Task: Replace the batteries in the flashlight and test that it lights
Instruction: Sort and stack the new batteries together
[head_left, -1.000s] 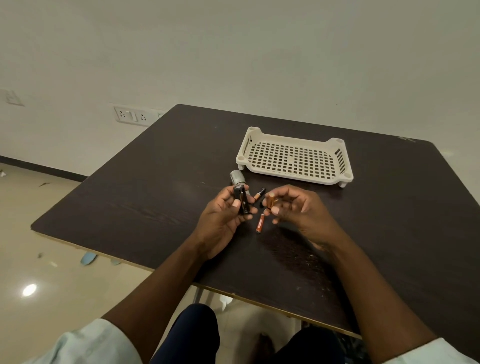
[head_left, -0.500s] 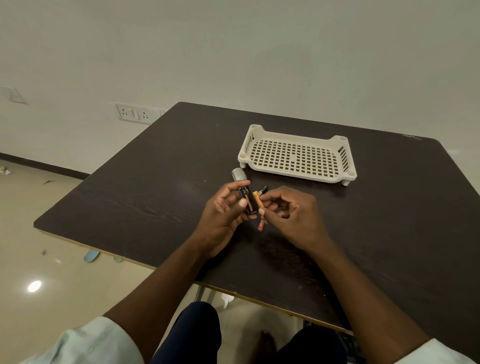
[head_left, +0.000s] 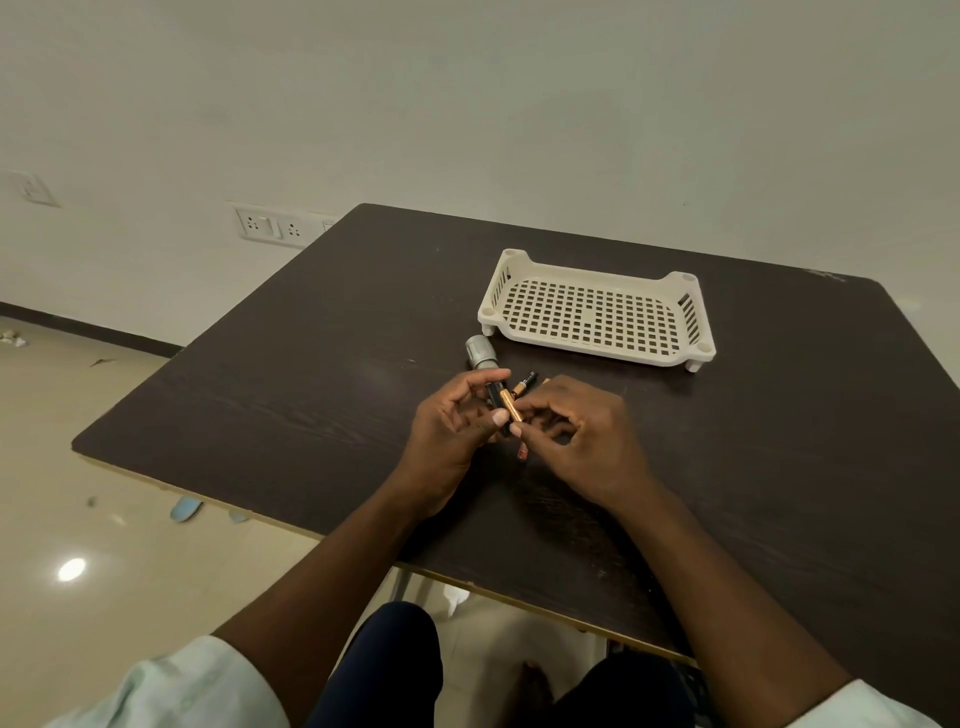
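My left hand (head_left: 451, 435) grips a small black battery holder (head_left: 496, 400), held upright above the dark table (head_left: 291, 395). My right hand (head_left: 576, 441) pinches a copper-coloured battery (head_left: 510, 405) and presses it against the holder's side. The grey flashlight body (head_left: 480, 353) lies on the table just beyond my left fingers. A black-and-copper battery (head_left: 525, 383) lies behind my hands, and a reddish battery (head_left: 521, 450) lies on the table under them, partly hidden.
A cream perforated plastic tray (head_left: 597, 312) stands on short legs at the back of the table, right of the flashlight body. The table's near edge runs above my knees. A wall socket plate (head_left: 270, 227) sits on the wall to the left.
My right hand has brought the copper-coloured battery left until it rests against the holder in my left hand. Both hands stay close together.
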